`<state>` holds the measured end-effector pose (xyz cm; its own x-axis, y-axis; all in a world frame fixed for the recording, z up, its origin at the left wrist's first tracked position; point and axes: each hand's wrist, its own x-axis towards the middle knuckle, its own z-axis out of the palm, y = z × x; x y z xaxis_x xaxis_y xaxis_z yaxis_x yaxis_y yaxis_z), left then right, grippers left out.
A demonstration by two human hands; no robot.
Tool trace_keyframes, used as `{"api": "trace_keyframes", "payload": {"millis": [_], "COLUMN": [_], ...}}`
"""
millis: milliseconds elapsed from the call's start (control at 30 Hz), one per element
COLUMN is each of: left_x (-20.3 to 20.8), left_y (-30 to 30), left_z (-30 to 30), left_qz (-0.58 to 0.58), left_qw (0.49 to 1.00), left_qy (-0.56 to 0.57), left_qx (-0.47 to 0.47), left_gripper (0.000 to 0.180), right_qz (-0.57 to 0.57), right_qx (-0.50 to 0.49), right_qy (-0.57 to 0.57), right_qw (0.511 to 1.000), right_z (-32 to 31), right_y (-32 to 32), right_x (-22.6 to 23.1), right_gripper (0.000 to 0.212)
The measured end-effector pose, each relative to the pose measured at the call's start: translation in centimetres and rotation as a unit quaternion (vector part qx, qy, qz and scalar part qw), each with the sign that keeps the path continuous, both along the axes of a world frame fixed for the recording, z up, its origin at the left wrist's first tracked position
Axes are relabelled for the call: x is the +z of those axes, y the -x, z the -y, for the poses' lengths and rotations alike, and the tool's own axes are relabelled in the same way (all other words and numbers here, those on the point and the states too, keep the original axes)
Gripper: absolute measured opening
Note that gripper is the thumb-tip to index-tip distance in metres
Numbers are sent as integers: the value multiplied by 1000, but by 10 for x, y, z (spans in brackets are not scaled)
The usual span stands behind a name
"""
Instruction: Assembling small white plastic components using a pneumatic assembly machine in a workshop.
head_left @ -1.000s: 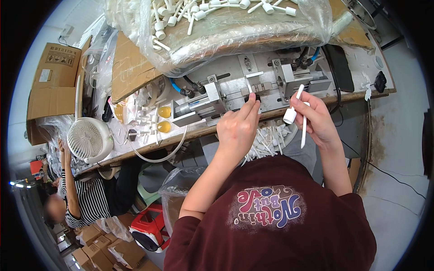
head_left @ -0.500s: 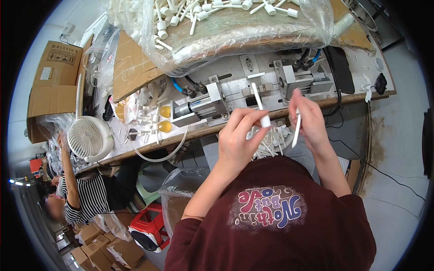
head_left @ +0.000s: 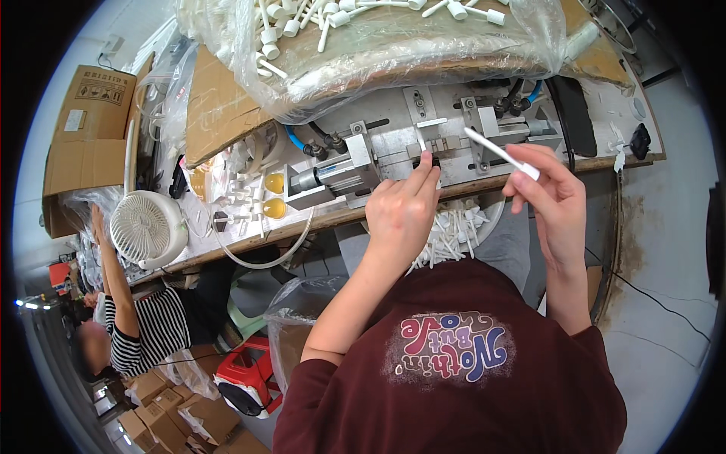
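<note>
My left hand (head_left: 404, 216) reaches forward to the metal jig (head_left: 439, 149) between the two clamp units. Its fingers are closed together at the near end of a white plastic stick (head_left: 422, 139) lying in the jig; that end is hidden under the fingertips. To the right, my right hand (head_left: 556, 200) is raised near the bench edge. A white capped stick (head_left: 499, 153) is pinched in it by the cap end, with the thin tip pointing up and left toward the right clamp unit (head_left: 499, 132).
A left clamp unit (head_left: 333, 178) with air hoses stands on the bench. Behind, a plastic-lined cardboard tray (head_left: 393, 72) holds many capped sticks. A bowl (head_left: 493, 225) of white sticks rests at my lap. A white fan (head_left: 147, 228) and a person in a striped shirt (head_left: 162, 329) are at left.
My left hand has moved forward, bringing its white stick down into the jig. My right hand has shifted right and turned its stick from tip-down to tip-up.
</note>
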<state>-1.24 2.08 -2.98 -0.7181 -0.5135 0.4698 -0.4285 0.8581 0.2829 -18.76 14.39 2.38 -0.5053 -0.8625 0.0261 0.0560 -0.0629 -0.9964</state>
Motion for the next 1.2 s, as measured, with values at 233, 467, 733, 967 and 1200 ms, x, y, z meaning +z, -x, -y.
{"api": "trace_keyframes", "payload": {"millis": [233,467,733,967,1200], "left_x": [-6,1,-7,-34,-72], "left_y": [-2,-11,-35,-32,-53], "left_z": [0,-2,-30,-37,-47], "left_qz": [-26,-25,38,49,-49], "left_qw": [1000,997,946,949,959], "left_qy": [0,-59,-274,-266,-269], "left_qx": [-10,-47,-167,-160,-75], "left_gripper": [25,27,27,30,38], "right_qz": [77,-290,-609,-654,-633], "right_qx": [28,24,70,76,104], "right_qy": [19,10,46,22,20], "right_qw": [996,957,788,752,767], "right_z": [1,11,37,52,53], "right_y": [-12,-20,-34,-35,-30], "right_x": [10,-6,-53,-53,-48], "right_gripper": [35,23,23,22,26]}}
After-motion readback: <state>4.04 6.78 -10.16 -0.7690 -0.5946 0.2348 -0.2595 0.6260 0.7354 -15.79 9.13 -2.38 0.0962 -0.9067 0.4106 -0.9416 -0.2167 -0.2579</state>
